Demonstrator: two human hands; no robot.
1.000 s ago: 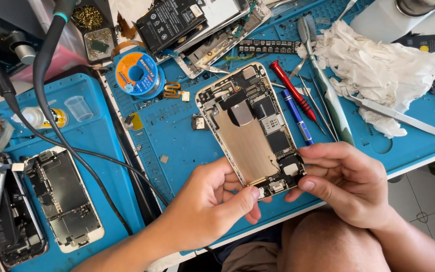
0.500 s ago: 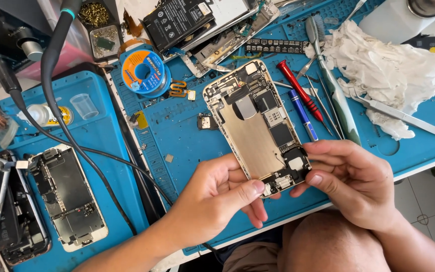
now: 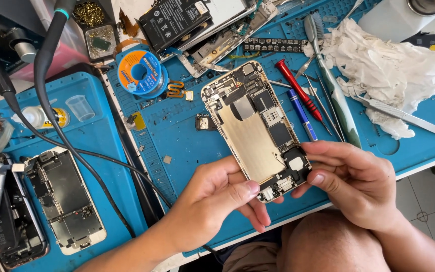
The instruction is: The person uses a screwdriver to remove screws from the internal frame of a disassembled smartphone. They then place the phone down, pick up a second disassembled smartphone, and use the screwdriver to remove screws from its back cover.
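An opened phone housing [image 3: 255,128] with a gold inner plate and exposed small parts is held over the blue work mat [image 3: 187,146], its lower end toward me. My left hand [image 3: 217,201] grips the lower left corner, thumb on the bottom edge. My right hand [image 3: 356,184] holds the lower right corner, thumb pressing near the bottom parts. The top end points away toward the back of the bench.
Red [image 3: 298,90] and blue [image 3: 302,115] screwdrivers, tweezers [image 3: 404,117] and a crumpled white cloth [image 3: 393,65] lie at right. A solder spool [image 3: 141,73] and a battery [image 3: 174,20] sit behind. Another opened phone [image 3: 66,199] and black hoses [image 3: 51,131] lie left.
The phone housing and both hands sit slightly higher and further right in view; the grip on its lower end is unchanged.
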